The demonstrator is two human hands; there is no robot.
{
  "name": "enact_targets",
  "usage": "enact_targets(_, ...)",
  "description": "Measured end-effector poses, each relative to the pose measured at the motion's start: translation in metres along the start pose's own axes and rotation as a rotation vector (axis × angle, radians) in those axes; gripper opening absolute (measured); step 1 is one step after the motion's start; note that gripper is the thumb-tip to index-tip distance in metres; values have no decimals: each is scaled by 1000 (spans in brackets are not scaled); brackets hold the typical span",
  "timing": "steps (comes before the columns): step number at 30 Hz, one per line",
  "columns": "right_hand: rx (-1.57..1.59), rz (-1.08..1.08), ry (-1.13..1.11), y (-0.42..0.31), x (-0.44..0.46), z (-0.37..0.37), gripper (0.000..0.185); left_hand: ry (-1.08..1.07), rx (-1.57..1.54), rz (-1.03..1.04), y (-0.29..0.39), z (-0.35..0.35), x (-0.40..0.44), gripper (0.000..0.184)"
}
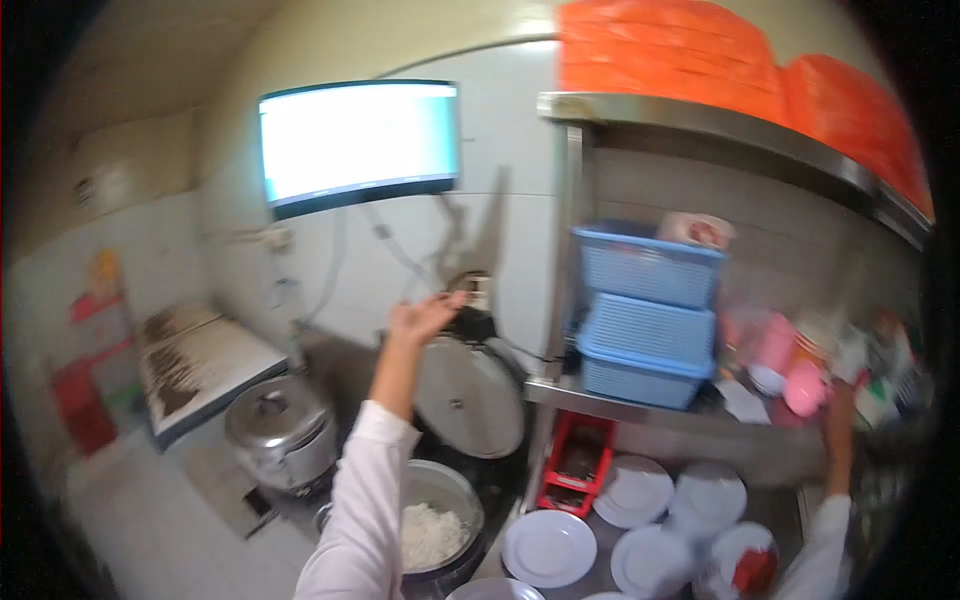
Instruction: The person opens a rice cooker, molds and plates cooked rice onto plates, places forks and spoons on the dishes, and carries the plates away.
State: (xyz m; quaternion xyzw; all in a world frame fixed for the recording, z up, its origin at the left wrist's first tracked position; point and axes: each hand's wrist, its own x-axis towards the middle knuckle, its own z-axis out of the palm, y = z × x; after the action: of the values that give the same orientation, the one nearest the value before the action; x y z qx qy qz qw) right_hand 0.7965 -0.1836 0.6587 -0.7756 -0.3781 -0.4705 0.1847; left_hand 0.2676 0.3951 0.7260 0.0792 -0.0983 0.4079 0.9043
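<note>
My left hand (427, 316) reaches up and forward over an open rice cooker, its fingers spread beside the raised lid (470, 395). Nothing shows in it. White rice (432, 536) fills part of the pot below my forearm. On the right, my right hand (843, 385) is at the steel shelf, near a pink item (805, 388) and other blurred things; its fingers are too smeared to make out. Several white plates (549, 548) lie below the shelf, one with something red (755, 571) on it.
Blue baskets (647, 345) are stacked on the shelf (620, 405). A red tray (580, 455) stands beneath it. Orange bags (670, 50) fill the upper shelf. A lidded metal pot (282, 430) sits at left by a white chest (215, 365). A lit screen (360, 142) hangs on the wall.
</note>
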Motion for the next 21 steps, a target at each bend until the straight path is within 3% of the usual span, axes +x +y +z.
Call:
enact_targets(1,-53,-58,119,9,7,18,40,-1,100,10,12,-14,1,81)
enact_targets(3,296,74,115,52,9,73,43,-12,232,48,20,-32,-22,78)
enact_targets(4,52,39,-242,65,13,72,58,-29,264,76,16,-38,-42,77)
enact_targets(6,-141,11,-219,130,0,140,54,47,407,154,10,-55,-81,70)
enact_targets(10,-171,90,-351,126,7,117,57,213,568,132,-4,-89,-179,52)
enact_targets(17,-253,204,-612,48,38,57,60,444,602,30,-28,-141,-308,40)
enact_targets(21,-339,109,-531,69,32,83,59,530,551,91,-48,-149,-345,32)
